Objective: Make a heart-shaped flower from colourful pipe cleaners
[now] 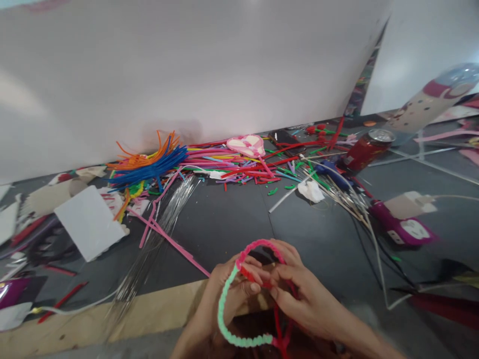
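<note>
A loop of coiled pipe cleaner (220, 305), mint green on its left and lower side and bright pink across the top, is held in front of me at the table's near edge. My left hand (230, 284) is inside and behind the loop, its fingers closed on a red pipe cleaner (249, 274) by the pink coil. My right hand (303, 286) pinches the same red stem with thumb and forefinger, close to the left fingertips. Red strands (277, 321) hang below the right hand and meet the green end. The exact twist between the fingertips is hidden.
Bundles of blue pipe cleaners (153, 167) and orange ones (149, 154) lie at the back left. A pink heart shape (246, 145) rests on mixed stems. Thin wires (160, 224), a white card (90, 223), a red can (368, 149), a purple power strip (400, 224) and a bottle (426, 104) surround them.
</note>
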Demonstrator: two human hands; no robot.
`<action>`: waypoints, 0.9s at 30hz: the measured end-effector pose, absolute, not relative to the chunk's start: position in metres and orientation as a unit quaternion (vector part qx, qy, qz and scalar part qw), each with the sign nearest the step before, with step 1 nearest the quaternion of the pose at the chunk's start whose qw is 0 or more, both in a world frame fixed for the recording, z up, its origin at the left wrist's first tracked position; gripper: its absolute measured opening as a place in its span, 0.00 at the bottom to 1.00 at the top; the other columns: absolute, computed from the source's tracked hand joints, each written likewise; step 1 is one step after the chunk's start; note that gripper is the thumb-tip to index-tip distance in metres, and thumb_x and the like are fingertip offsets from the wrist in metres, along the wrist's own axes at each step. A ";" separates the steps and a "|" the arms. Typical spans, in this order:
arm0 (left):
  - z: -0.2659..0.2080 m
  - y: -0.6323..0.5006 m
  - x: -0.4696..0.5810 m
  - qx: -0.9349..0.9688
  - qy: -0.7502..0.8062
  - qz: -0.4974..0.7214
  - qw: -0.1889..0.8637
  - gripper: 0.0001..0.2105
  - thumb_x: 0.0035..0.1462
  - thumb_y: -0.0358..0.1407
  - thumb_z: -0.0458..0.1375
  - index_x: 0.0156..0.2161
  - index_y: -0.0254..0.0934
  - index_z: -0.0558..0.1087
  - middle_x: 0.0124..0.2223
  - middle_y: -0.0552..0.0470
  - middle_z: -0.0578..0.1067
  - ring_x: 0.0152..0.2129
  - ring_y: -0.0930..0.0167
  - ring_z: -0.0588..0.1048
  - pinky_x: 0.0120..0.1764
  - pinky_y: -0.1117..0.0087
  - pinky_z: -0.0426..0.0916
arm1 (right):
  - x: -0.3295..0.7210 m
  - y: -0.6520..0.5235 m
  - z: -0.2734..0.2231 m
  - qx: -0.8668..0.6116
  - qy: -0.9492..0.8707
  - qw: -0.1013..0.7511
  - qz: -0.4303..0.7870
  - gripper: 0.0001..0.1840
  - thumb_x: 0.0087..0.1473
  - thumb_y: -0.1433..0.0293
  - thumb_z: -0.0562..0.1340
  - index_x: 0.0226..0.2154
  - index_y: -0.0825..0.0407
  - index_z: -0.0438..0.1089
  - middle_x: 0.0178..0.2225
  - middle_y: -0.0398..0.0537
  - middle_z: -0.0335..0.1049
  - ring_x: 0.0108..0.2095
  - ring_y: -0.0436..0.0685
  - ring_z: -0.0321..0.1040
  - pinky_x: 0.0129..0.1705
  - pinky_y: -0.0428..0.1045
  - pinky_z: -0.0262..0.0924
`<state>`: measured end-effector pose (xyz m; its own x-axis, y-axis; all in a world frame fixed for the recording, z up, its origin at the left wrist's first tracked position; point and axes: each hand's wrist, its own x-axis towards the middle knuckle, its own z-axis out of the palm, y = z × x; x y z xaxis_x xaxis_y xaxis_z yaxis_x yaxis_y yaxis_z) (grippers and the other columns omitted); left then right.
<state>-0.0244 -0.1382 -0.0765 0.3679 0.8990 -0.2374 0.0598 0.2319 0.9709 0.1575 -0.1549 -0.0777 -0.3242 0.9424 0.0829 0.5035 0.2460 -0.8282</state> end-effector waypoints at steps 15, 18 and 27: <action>-0.089 -0.135 -0.023 0.526 0.548 0.311 0.571 0.07 0.52 0.37 0.56 0.28 0.36 0.69 0.23 0.54 0.72 0.22 0.72 0.70 0.29 0.73 0.64 | 0.172 -0.172 -0.065 -0.489 -0.708 0.350 0.370 0.07 0.52 0.74 0.53 0.25 0.51 0.63 0.41 0.50 0.68 0.43 0.55 0.65 0.43 0.48 0.62; -0.088 -0.134 -0.023 0.523 0.549 0.313 0.572 0.07 0.53 0.37 0.54 0.28 0.36 0.68 0.24 0.53 0.73 0.23 0.72 0.71 0.30 0.72 0.64 | 0.170 -0.174 -0.062 -0.460 -0.718 0.279 0.442 0.10 0.57 0.71 0.52 0.27 0.50 0.64 0.24 0.40 0.68 0.25 0.48 0.65 0.27 0.40 0.59; -0.097 -0.135 -0.026 0.508 0.545 0.332 0.578 0.09 0.53 0.39 0.54 0.28 0.35 0.67 0.23 0.54 0.70 0.21 0.72 0.69 0.27 0.73 0.63 | 0.163 -0.180 -0.067 -0.348 -0.857 0.228 0.303 0.11 0.60 0.70 0.50 0.38 0.50 0.68 0.23 0.41 0.71 0.21 0.47 0.64 0.25 0.41 0.58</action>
<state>-0.0256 -0.1353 -0.0968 0.1847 0.9381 -0.2931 0.1691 0.2634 0.9497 0.1630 -0.1805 -0.0665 -0.6539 0.7346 0.1811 0.4578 0.5747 -0.6783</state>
